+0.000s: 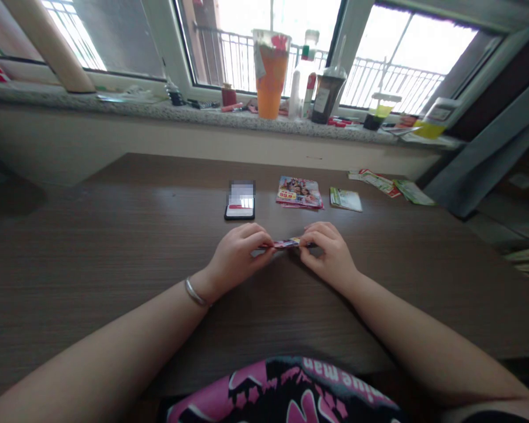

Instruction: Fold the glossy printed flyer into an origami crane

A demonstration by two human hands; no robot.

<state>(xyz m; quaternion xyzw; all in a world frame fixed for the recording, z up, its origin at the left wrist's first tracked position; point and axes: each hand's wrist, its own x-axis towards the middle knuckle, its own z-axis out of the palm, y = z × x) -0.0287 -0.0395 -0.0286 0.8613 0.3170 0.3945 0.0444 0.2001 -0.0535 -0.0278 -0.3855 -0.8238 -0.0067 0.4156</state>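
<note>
The phone lies on the brown table; nearer the person than the phone and a little to its right, a thin printed paper piece spans the gap between two hands; the left hand, just on the near side of the phone, pinches one end between thumb and fingers; the right hand, farther to the phone's right, pinches the other end likewise; right of the phone lies a stack of colourful leaflets, then a green-and-white packet; beyond the phone, on the windowsill, stands a tall orange cup
</note>
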